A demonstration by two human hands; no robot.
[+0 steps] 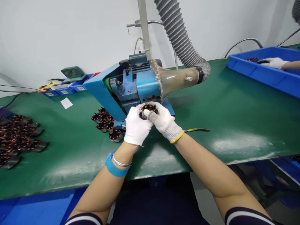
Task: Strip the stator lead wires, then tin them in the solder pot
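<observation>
Both my hands wear white gloves and meet in front of a blue motor-driven machine (146, 84). Between them is a motor stator (151, 108) with copper windings and black insulation. My left hand (138, 125) grips its left side, while my right hand (162, 118) holds the right side with the thumb across the front. The gloves hide much of the stator's body. It is close to the machine's front opening; whether it touches cannot be told. Several more stators (103, 118) stand left of the machine base, with one stator (115, 135) nearest my left wrist.
Many stators (18, 137) lie grouped at the left. Pliers (198, 129) rest right of my hands. A grey hose (182, 34) joins the machine's clear funnel (178, 79). Small blue bins (65, 90) stand behind. Another person's gloved hand (274, 62) is inside a blue tray (262, 70).
</observation>
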